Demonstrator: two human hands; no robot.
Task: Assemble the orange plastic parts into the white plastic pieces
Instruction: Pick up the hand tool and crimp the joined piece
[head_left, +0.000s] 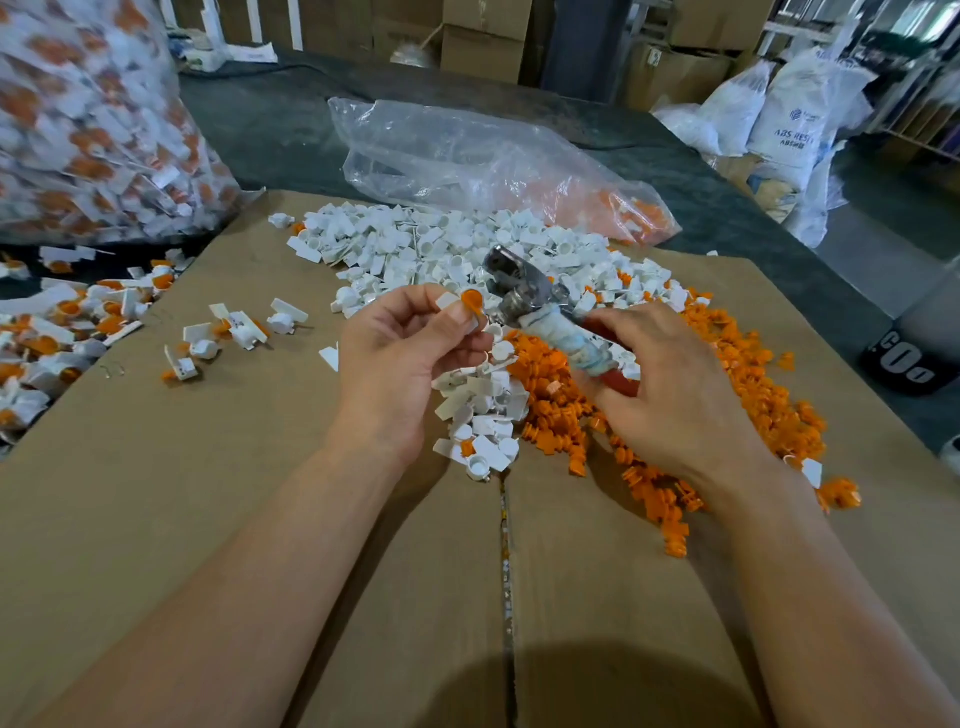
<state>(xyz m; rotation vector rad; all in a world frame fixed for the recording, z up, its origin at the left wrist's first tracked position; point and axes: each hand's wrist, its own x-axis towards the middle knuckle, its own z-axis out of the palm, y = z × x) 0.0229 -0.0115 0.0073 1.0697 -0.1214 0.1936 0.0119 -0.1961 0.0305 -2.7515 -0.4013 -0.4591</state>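
Observation:
My left hand (400, 353) pinches a small white piece with an orange part (471, 300) seated in it, held above the cardboard. My right hand (665, 384) grips the wrapped red handle of metal pliers (524, 291), whose jaws point up and left, close to the orange part. A heap of loose white pieces (441, 249) lies behind my hands. Under and to the right of my right hand spreads a pile of loose orange parts (737, 364).
Flattened cardboard (249, 519) covers the table. Assembled white-and-orange pieces (62, 332) lie at the left, with a few more (234, 332) nearer the middle. A big clear bag of assembled pieces (93, 124) stands back left. A crumpled bag with orange parts (498, 161) lies behind the heaps.

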